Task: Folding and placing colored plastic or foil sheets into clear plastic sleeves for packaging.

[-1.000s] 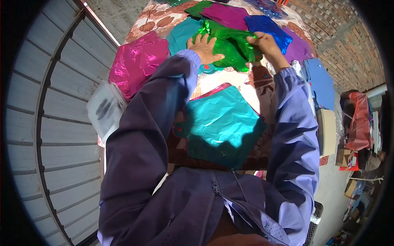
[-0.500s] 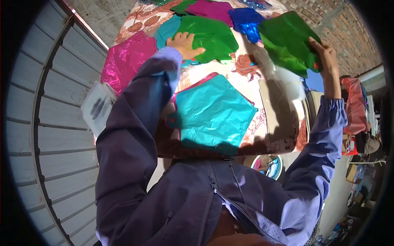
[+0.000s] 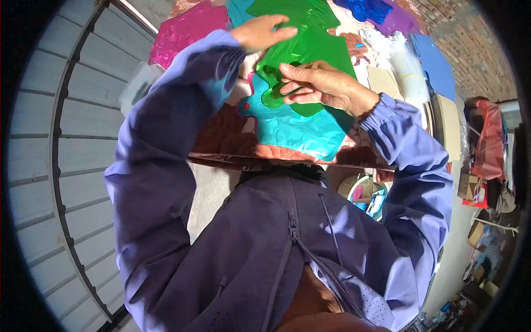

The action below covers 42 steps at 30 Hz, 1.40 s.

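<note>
Apparently mid-layering at upper centre, a person's left hand (image 3: 263, 33) is stretching out with fingers apart, gripping nothing visible. Below it, a magenta-edged foil piece (image 3: 245, 105) is peeking out from under a flat teal foil piece (image 3: 304, 133), which is lying at centre. Across the teal's upper part, a green foil piece (image 3: 321, 50) is resting; the overlap is seemingly made, but the outlines are not matching, so evening them appears unfinished. Over the green, the right hand (image 3: 332, 88) is curling thumb and fingers near the lower-left corner; whether they are pinching it cannot be told. Around them, a magenta foil pile (image 3: 191, 33) is gleaming at upper left, a green foil stack (image 3: 304, 11) is lying at top centre, and clear plastic (image 3: 408, 66) is crumpling at upper right. The right hand itself is blocking part of the green piece.
</note>
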{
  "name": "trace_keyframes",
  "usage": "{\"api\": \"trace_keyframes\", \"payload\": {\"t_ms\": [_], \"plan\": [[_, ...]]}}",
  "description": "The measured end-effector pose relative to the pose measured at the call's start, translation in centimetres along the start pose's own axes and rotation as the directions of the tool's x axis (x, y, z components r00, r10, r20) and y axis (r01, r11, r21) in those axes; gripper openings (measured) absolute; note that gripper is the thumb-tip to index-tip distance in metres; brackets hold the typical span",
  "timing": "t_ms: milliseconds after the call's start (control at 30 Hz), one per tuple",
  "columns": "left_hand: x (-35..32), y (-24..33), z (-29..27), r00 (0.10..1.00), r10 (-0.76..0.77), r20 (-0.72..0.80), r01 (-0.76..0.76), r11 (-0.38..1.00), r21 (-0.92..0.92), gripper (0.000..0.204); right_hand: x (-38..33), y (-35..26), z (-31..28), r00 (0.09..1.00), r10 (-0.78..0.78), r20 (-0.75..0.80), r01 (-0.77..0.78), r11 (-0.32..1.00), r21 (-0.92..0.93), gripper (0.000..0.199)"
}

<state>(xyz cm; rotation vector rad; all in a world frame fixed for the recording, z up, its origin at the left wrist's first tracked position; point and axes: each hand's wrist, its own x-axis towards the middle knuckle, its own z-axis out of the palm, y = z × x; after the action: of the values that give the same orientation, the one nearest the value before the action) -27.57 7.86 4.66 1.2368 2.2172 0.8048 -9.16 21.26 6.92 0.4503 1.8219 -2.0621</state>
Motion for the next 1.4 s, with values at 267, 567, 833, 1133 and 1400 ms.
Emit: {"api": "trace_keyframes", "payload": {"t_ms": [267, 567, 833, 1133, 1400], "plan": [[-10.1, 0.7, 5.4, 0.974, 0.221, -0.042, -0.173, 0.855, 0.488, 0.096, -2.6, 2.6, -10.8, 0.832, -0.488, 0.263, 0.279, -0.041, -0.959, 0.050], [-13.4, -0.1, 6.5, 0.961, 0.276, -0.023, -0.232, 0.847, 0.478, 0.124, -7.9, 5.9, -5.6, 0.855, -0.438, 0.279, 0.175, -0.263, -0.949, 0.054], [-13.6, -1.5, 7.6, 0.932, 0.342, -0.121, -0.249, 0.846, 0.471, 0.122, -8.7, 7.6, -1.3, 0.848, -0.414, 0.332, 0.267, -0.208, -0.941, 0.054], [-11.3, 1.9, 5.0, 0.924, 0.382, -0.001, -0.323, 0.785, 0.528, 0.097, -8.9, 5.6, -2.3, 0.803, -0.436, 0.406, 0.383, -0.144, -0.912, 0.050], [5.3, 0.5, -1.4, 0.939, 0.246, -0.242, -0.085, 0.843, 0.531, 0.079, 3.5, -5.7, -11.9, 0.823, -0.537, 0.184, 0.229, 0.018, -0.973, 0.028]]}}
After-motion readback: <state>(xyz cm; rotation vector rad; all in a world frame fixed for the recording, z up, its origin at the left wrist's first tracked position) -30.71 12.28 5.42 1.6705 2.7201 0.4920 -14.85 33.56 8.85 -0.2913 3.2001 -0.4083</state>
